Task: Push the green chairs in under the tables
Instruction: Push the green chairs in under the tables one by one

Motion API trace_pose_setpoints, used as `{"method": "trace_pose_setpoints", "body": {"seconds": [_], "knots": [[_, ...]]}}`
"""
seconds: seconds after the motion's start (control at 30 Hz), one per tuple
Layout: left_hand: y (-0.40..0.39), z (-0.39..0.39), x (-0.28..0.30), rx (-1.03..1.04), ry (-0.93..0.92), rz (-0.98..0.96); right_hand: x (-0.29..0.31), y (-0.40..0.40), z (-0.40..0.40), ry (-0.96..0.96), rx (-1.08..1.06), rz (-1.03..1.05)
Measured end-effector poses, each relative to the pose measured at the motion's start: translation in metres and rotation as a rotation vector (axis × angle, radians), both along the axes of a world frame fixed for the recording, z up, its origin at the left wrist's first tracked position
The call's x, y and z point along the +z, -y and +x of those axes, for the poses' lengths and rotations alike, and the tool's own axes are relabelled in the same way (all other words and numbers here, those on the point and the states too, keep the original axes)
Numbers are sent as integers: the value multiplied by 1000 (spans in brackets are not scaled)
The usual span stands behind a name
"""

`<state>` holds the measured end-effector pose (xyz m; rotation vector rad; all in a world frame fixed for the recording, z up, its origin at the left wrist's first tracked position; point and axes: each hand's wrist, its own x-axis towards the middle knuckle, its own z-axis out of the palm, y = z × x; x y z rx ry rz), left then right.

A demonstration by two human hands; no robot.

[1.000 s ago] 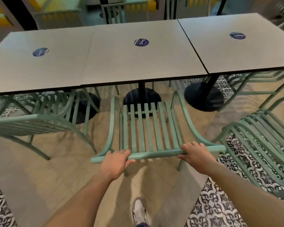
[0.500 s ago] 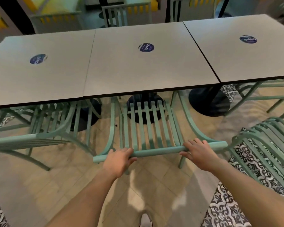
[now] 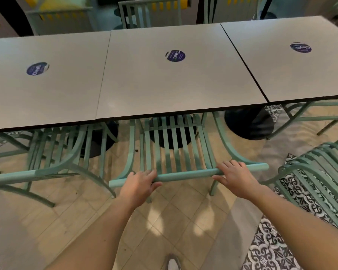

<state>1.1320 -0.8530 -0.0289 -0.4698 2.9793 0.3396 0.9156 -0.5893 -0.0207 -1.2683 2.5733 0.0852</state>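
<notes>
A green slatted chair [image 3: 176, 145] stands in front of me, its seat partly under the middle grey table [image 3: 176, 84]. My left hand [image 3: 139, 187] grips the left part of its top rail, fingers over and thumb beneath. On the right part of that rail, my right hand [image 3: 235, 177] holds the bar with fingers curled over it. A second green chair [image 3: 53, 152] sits partly under the left table [image 3: 43, 90]. A third green chair [image 3: 320, 182] stands out on the floor at the right, away from the right table [image 3: 293, 75].
Black round table bases [image 3: 250, 123] stand under the tables. More green chairs [image 3: 150, 12] sit on the far side. The floor is beige tile with a patterned strip [image 3: 269, 248] at the right. My shoe [image 3: 173, 264] shows at the bottom.
The chair I hold has slid forward, its seat going further under the middle table. Both hands stayed on the top rail and moved with it.
</notes>
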Motion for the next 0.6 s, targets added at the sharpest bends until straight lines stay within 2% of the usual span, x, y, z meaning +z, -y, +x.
{"method": "trace_pose_setpoints", "body": {"seconds": [0.13, 0.23, 0.3, 0.37, 0.4, 0.43, 0.47, 0.53, 0.6], "knots": [[-4, 2, -2, 62, -10, 24, 6, 1, 8, 28, -33, 20], [-2, -2, 1, 320, -97, 197, 10, 3, 12, 54, -215, -152], [11, -1, 7, 589, -162, 234, 16, 0, 8, 10, -576, -458], [28, 5, 14, 917, -225, 267, 23, -6, -1, 89, -1178, -773], [32, 9, 19, 1103, -261, 360, 22, -11, -9, 230, -1500, -909], [34, 13, 21, 1297, -309, 535, 18, -17, -15, 421, -1765, -1003], [31, 14, 23, 1476, -364, 778, 14, -22, -20, 645, -1921, -1079], [20, 17, 19, 1668, -417, 1291, 8, -25, -29, 1028, -1967, -1176], [12, 14, 13, 1693, -476, 1633, -1, -24, -41, 1121, -1942, -1223]]}}
